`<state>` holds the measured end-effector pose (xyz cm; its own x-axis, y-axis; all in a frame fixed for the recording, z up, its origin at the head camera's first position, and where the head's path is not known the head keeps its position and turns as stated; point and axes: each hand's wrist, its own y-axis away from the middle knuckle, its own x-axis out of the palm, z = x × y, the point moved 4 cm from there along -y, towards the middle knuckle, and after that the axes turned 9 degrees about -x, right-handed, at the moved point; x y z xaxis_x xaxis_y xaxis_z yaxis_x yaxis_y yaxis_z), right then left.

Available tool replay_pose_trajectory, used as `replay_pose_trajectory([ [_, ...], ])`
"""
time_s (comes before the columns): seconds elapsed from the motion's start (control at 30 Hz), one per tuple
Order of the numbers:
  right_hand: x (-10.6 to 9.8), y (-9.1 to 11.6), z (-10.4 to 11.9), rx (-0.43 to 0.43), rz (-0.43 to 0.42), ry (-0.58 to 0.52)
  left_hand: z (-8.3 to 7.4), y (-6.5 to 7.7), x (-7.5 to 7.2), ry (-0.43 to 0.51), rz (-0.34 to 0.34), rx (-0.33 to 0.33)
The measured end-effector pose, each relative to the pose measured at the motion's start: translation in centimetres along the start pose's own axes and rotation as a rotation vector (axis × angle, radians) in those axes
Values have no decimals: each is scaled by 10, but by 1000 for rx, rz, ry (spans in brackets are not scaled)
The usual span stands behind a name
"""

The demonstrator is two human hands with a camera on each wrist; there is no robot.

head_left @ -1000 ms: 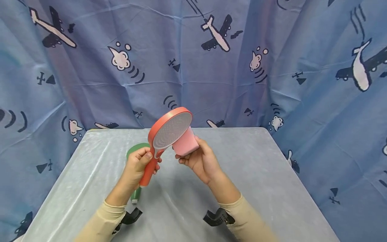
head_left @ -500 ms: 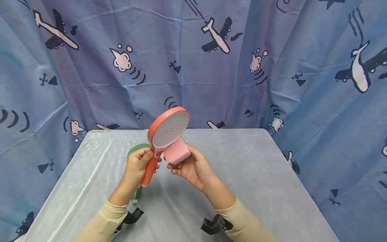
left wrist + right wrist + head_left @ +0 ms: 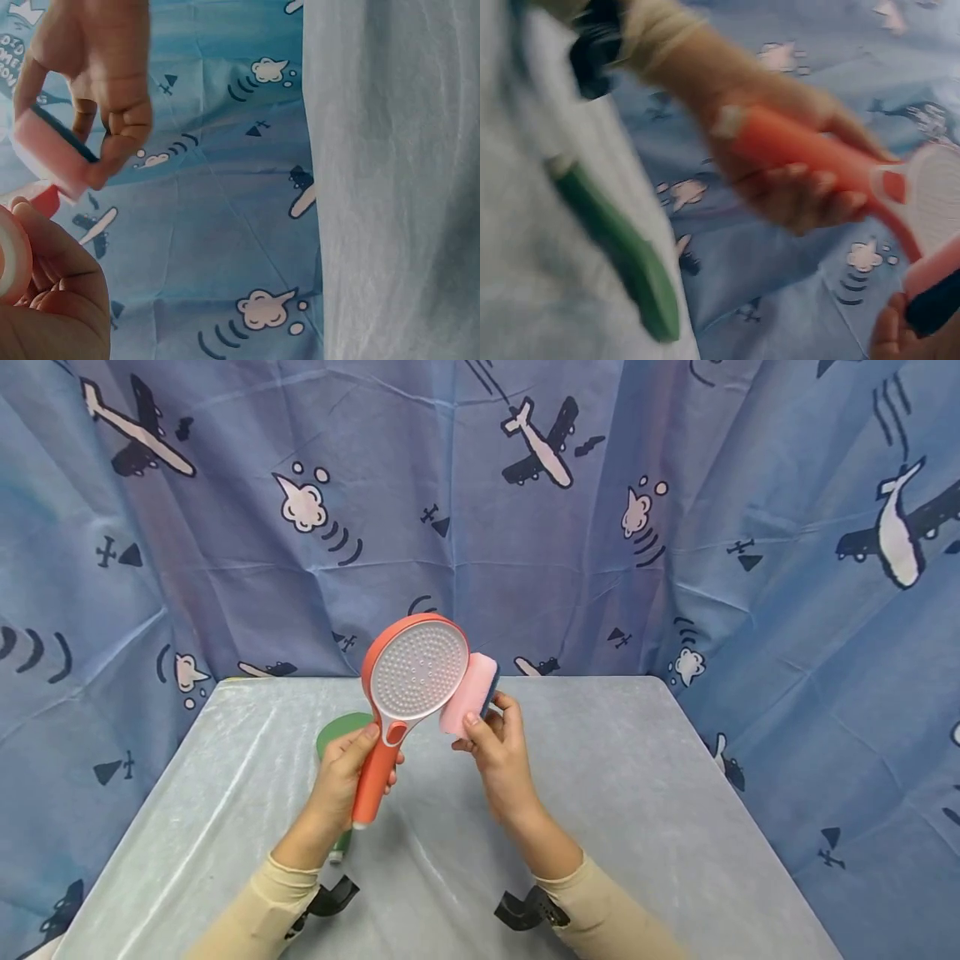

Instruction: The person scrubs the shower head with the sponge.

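Note:
An orange shower head [image 3: 372,785] with a pale, nubbed spray face is held up by its handle in my left hand [image 3: 337,785], the fingers wrapped round it. My right hand [image 3: 502,760] pinches a pink sponge [image 3: 471,693] with a dark blue backing between thumb and fingers. The sponge's pink side lies against the right rim of the shower head in the head view. In the left wrist view the sponge [image 3: 52,150] sits near the shower head's edge, its dark layer toward the right palm.
A green shower head [image 3: 335,725] lies on the grey cloth-covered table [image 3: 637,793] behind my left hand, partly hidden by it. A blue curtain [image 3: 480,510] printed with planes hangs behind the table. Black camera mounts [image 3: 333,896] sit on both wrists.
The sponge has moved from below the spray face up along the right rim and now stands more upright. The shower head has turned its face more toward me. Both hands keep their hold.

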<state>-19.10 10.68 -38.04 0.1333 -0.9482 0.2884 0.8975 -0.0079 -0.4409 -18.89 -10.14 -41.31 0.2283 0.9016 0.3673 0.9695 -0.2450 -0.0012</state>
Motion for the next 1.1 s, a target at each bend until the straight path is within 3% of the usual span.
replay_pose_trajectory([
  [0.1,-2,5,-2,-249,24,311,-3,3,2,11,16,-10],
  [0.27,-6,9,4,-771,46,897,-8,8,5,39,42,-30],
  [0.37,-9,9,6,-1050,112,1098,-9,7,6,45,52,-58],
  [0.43,-14,6,11,-1156,128,1151,-7,6,5,41,59,-87],
  [0.5,-21,-2,19,-1162,104,1174,-4,5,6,43,68,-119],
  [0.67,-35,-15,35,-1032,21,1180,2,4,7,58,77,-185],
  [0.77,-34,-8,31,-1061,90,1160,4,3,7,65,83,-202],
  [0.97,-31,9,17,-1194,329,1136,9,1,9,59,128,-226],
  [1.03,-36,9,17,-1207,345,1140,11,0,9,38,140,-239],
  [1.1,-43,6,20,-1180,304,1147,12,-1,9,-1,140,-251],
])
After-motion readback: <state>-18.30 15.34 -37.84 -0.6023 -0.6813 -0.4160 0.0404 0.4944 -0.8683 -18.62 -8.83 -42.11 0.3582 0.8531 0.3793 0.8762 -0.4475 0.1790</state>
